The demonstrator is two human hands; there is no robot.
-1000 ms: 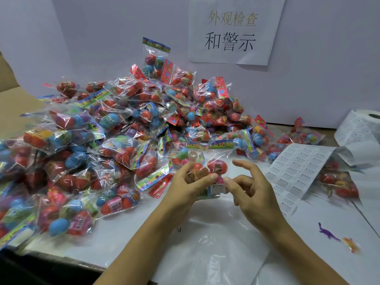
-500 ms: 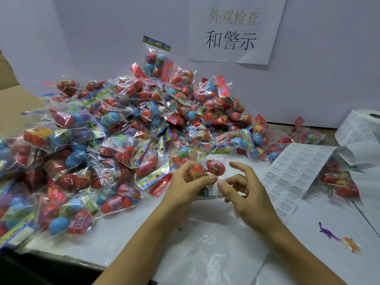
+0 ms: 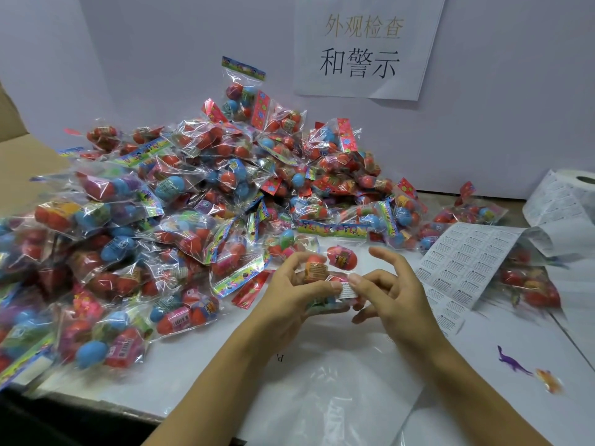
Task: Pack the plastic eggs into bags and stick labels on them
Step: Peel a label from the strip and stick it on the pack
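A clear bag of red and orange plastic eggs (image 3: 335, 263) is held just above the white table. My left hand (image 3: 289, 294) grips the bag from the left, its thumb on the front. A small white label (image 3: 347, 289) lies on the bag's front, and my right hand (image 3: 396, 297) presses it with the thumb while the other fingers spread loosely. A long sheet of white labels (image 3: 463, 268) lies to the right, running from a label roll (image 3: 566, 194).
A big heap of filled egg bags (image 3: 180, 214) covers the left and back of the table. More bags (image 3: 528, 284) lie partly under the label sheet. Empty clear bags (image 3: 328, 407) lie near me. A purple toy dinosaur (image 3: 512, 362) and an orange one (image 3: 549, 381) sit at right.
My hands have lifted the bag slightly and drawn together; my right thumb has slid along the label, pressing it onto the bag.
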